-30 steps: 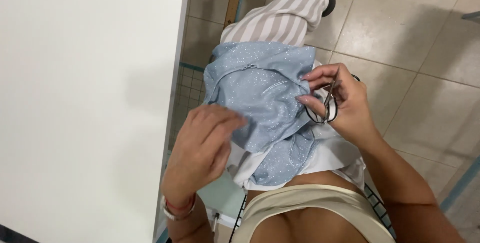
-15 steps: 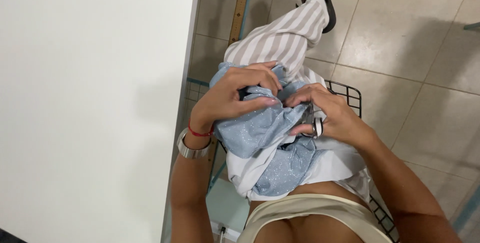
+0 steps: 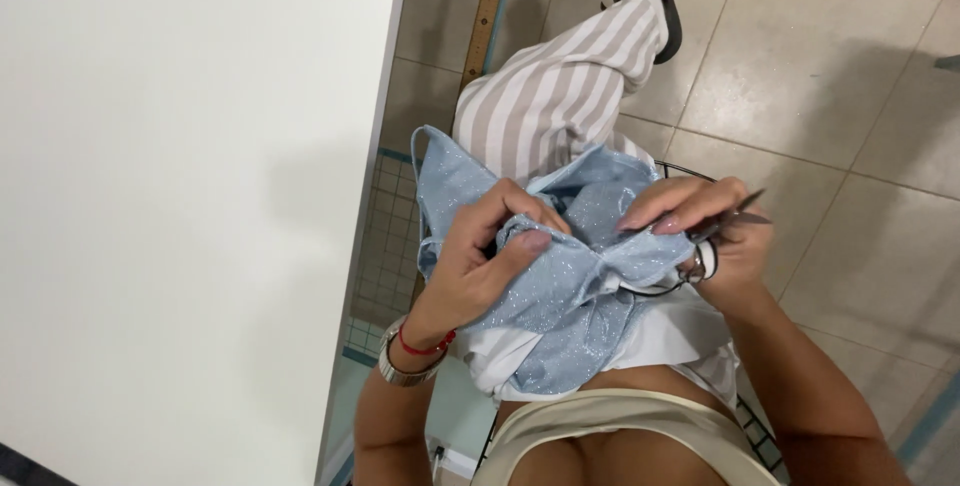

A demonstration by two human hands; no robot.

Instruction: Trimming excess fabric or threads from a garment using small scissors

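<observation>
A light blue glittery fabric piece (image 3: pixel 560 301) lies bunched on my lap. My left hand (image 3: pixel 480 261) grips a fold of it between thumb and fingers. My right hand (image 3: pixel 700 236) pinches the cloth's upper right edge with its fingertips and also holds small dark scissors (image 3: pixel 735 218), whose blades point right, away from the fabric. A white cloth (image 3: pixel 670 336) lies under the blue one.
A large white table (image 3: pixel 180 206) fills the left side, its edge close to my left arm. My striped trouser leg (image 3: pixel 560 96) stretches out over a beige tiled floor (image 3: pixel 830 96). A black wire chair rim (image 3: pixel 680 171) shows behind my right hand.
The blue fabric has been pulled open and spread wider across the lap. My left hand moved down from the top of the bundle, and my right hand shifted right with the scissors.
</observation>
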